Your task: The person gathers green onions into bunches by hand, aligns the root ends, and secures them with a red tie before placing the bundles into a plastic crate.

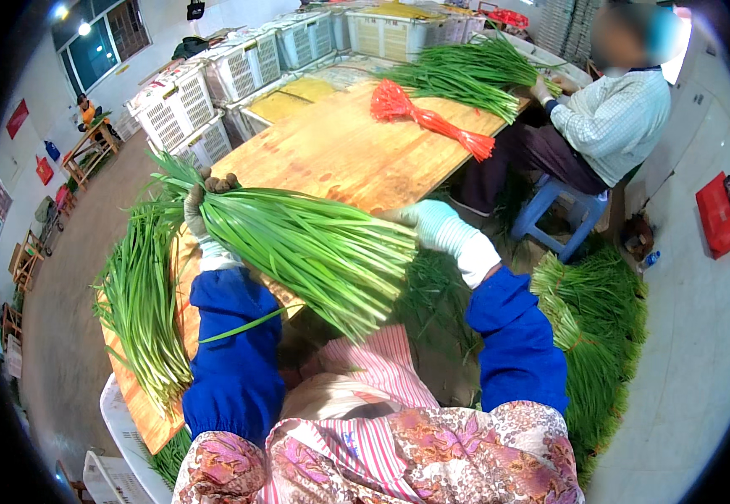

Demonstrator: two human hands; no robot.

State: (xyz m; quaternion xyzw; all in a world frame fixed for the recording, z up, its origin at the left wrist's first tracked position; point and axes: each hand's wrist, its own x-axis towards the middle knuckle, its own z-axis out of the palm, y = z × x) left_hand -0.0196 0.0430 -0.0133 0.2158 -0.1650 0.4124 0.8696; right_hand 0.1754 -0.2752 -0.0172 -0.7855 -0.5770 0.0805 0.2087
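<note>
My left hand point(205, 206), in a glove with dark fingers, is closed around a bundle of long green leafy stalks point(298, 252), holding it at the leafy left part above the wooden board point(340, 151). The pale stalk ends fan out to the right. My right hand point(436, 227), in a striped light glove, is at the upper right side of the bundle; its fingertips are partly hidden, so I cannot tell whether they grip it. A loose pile of similar stalks point(142, 311) lies along the board's left edge.
A co-worker point(609, 126) sits on a blue stool point(550, 206), hands on greens point(457, 71). Red ties point(432, 126) lie on the board. White crates point(168, 109) stand behind. Bundled greens point(592, 353) are heaped at right. Another person point(89, 113) sits far left.
</note>
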